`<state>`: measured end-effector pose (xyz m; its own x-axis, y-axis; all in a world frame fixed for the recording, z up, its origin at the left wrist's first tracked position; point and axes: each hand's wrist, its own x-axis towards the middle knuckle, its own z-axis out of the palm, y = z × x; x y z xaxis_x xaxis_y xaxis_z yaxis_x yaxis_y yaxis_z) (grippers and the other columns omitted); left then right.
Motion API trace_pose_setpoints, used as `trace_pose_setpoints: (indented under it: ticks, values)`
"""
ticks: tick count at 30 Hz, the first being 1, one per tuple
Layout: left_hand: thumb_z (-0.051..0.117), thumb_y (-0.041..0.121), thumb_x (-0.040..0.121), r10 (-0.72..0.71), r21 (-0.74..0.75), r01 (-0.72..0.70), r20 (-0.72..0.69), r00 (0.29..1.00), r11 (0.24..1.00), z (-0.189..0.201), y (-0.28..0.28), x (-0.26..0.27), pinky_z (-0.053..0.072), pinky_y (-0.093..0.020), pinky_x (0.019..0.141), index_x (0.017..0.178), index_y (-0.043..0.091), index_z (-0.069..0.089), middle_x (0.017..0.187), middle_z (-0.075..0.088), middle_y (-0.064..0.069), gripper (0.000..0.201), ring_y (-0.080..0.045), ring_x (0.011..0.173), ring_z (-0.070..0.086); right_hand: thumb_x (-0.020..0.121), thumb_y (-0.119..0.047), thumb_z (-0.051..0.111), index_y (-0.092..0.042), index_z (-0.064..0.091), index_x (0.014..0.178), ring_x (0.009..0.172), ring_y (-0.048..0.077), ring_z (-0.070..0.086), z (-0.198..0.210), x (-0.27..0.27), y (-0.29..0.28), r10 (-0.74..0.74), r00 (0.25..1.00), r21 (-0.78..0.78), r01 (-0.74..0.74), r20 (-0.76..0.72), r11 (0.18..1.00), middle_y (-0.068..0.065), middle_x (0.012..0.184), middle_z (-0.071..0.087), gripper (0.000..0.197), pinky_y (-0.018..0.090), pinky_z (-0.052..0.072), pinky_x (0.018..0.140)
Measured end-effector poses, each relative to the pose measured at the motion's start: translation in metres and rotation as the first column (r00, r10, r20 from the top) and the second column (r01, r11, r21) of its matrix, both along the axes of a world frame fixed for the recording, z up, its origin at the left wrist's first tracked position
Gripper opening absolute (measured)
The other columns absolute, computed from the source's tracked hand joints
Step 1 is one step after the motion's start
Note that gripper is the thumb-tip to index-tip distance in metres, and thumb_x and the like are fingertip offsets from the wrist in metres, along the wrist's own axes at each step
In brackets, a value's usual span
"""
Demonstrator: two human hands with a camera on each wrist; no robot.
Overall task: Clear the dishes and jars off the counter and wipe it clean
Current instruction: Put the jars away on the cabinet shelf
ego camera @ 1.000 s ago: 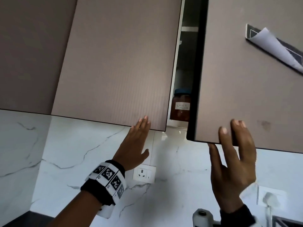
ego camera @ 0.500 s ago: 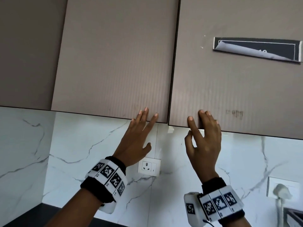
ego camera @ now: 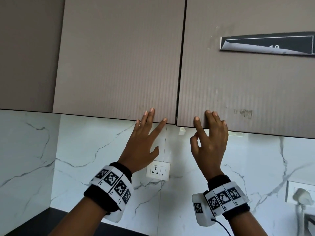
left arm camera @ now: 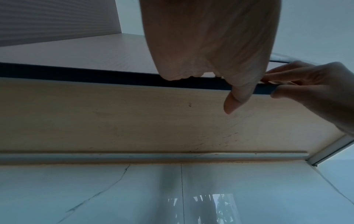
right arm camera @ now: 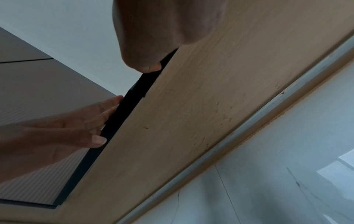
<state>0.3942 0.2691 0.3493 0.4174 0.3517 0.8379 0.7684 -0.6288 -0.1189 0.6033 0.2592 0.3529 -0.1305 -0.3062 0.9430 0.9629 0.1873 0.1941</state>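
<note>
Two taupe ribbed wall-cabinet doors hang side by side, both closed, with a thin gap between them. My left hand [ego camera: 144, 133] presses straight fingers against the lower right corner of the left door [ego camera: 119, 65]. My right hand [ego camera: 209, 133] presses its fingertips against the lower left corner of the right door [ego camera: 238, 82], thumb tucked below the edge. The wrist views show both hands, left hand [left arm camera: 210, 45] and right hand [right arm camera: 162, 30], at the dark bottom edge of the doors, above the pale wooden underside [left arm camera: 134, 118] of the cabinet. No jars or dishes are in view.
A peeling black sticker [ego camera: 267, 45] is on the right door. White marble backsplash [ego camera: 85, 150] runs below, with a socket [ego camera: 157, 170] between my wrists and a plugged-in socket [ego camera: 301, 195] at right. A strip of dark counter [ego camera: 42, 220] shows at bottom left.
The right door, open a second ago with a labelled jar visible inside, has swung closed under my right hand. My left hand stayed on the left door.
</note>
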Motion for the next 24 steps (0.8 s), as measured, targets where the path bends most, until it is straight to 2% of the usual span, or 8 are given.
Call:
trace_pose_setpoints:
  ticks: [9, 11, 13, 16, 19, 20, 22, 24]
  values:
    - [0.057, 0.023, 0.088, 0.075, -0.156, -0.081, -0.042, 0.996, 0.985, -0.005, -0.016, -0.010, -0.006, -0.040, 0.115, 0.148, 0.029, -0.010, 0.154, -0.027, 0.002, 0.090, -0.015, 0.141, -0.026, 0.073, -0.001, 0.057, -0.005, 0.062, 0.123, 0.133, 0.034, 0.037, -0.004, -0.009, -0.002, 0.012, 0.997, -0.053, -0.016, -0.078, 0.998, 0.022, 0.136, 0.049, 0.050, 0.049, 0.023, 0.110]
    - [0.056, 0.025, 0.090, 0.079, -0.243, -0.085, -0.036, 0.996, 0.966, -0.005, -0.029, -0.017, -0.005, -0.037, 0.116, 0.149, 0.025, -0.005, 0.155, -0.022, 0.004, 0.084, -0.011, 0.139, -0.025, 0.072, -0.002, 0.057, -0.005, 0.058, 0.127, 0.135, 0.033, 0.035, -0.007, -0.013, -0.003, 0.031, 0.995, -0.068, -0.038, -0.096, 0.997, 0.021, 0.139, 0.046, 0.055, 0.049, 0.020, 0.112]
    - [0.054, 0.023, 0.093, 0.061, -0.347, -0.049, 0.025, 0.998, 0.937, -0.009, -0.046, -0.025, -0.006, -0.033, 0.116, 0.149, 0.027, 0.002, 0.156, -0.008, 0.008, 0.077, -0.007, 0.139, -0.020, 0.071, -0.001, 0.058, -0.005, 0.056, 0.129, 0.136, 0.034, 0.034, -0.009, -0.015, -0.004, 0.073, 0.990, -0.078, -0.083, -0.121, 0.994, 0.021, 0.141, 0.044, 0.058, 0.049, 0.017, 0.113]
    - [0.051, 0.022, 0.095, 0.069, -0.466, 0.005, 0.142, 0.987, 0.885, -0.028, -0.078, -0.044, -0.003, -0.023, 0.115, 0.146, 0.033, 0.020, 0.147, 0.019, 0.022, 0.061, 0.002, 0.140, -0.001, 0.070, 0.001, 0.058, -0.005, 0.058, 0.127, 0.136, 0.036, 0.032, -0.015, -0.018, -0.009, 0.185, 0.974, -0.096, -0.198, -0.133, 0.975, 0.021, 0.142, 0.043, 0.057, 0.050, 0.016, 0.114]
    - [0.055, 0.020, 0.093, 0.120, -0.523, 0.026, 0.243, 0.963, 0.852, -0.062, -0.122, -0.060, 0.018, -0.004, 0.105, 0.122, 0.035, 0.055, 0.130, 0.049, 0.030, 0.033, 0.017, 0.124, 0.036, 0.072, 0.003, 0.056, -0.005, 0.064, 0.116, 0.137, 0.038, 0.029, -0.028, -0.020, -0.016, 0.364, 0.919, -0.144, -0.385, -0.151, 0.912, 0.018, 0.143, 0.043, 0.045, 0.048, 0.015, 0.115]
    - [0.056, 0.019, 0.092, 0.139, -0.550, 0.042, 0.284, 0.949, 0.834, -0.077, -0.139, -0.065, 0.025, 0.000, 0.100, 0.114, 0.033, 0.063, 0.122, 0.057, 0.031, 0.027, 0.017, 0.117, 0.045, 0.074, 0.002, 0.055, -0.006, 0.066, 0.111, 0.137, 0.037, 0.030, -0.036, -0.022, -0.018, 0.409, 0.898, -0.161, -0.433, -0.164, 0.887, 0.017, 0.142, 0.045, 0.039, 0.047, 0.014, 0.115]
    - [0.058, 0.024, 0.090, 0.177, -0.598, 0.102, 0.389, 0.904, 0.795, -0.109, -0.168, -0.076, 0.035, -0.003, 0.096, 0.104, 0.027, 0.071, 0.111, 0.066, 0.023, 0.019, 0.008, 0.110, 0.056, 0.079, -0.003, 0.053, -0.005, 0.068, 0.103, 0.131, 0.028, 0.041, -0.052, -0.023, -0.021, 0.489, 0.841, -0.170, -0.530, -0.233, 0.830, 0.014, 0.135, 0.053, 0.028, 0.044, 0.015, 0.115]
    - [0.059, 0.051, 0.083, 0.228, -0.628, 0.148, 0.477, 0.849, 0.764, -0.141, -0.197, -0.085, 0.042, -0.010, 0.094, 0.103, 0.028, 0.071, 0.105, 0.071, 0.016, 0.033, 0.001, 0.106, 0.061, 0.081, -0.007, 0.050, -0.002, 0.069, 0.096, 0.110, 0.015, 0.054, -0.073, -0.026, -0.025, 0.595, 0.720, -0.175, -0.677, -0.358, 0.715, 0.013, 0.120, 0.063, 0.024, 0.046, 0.025, 0.112]
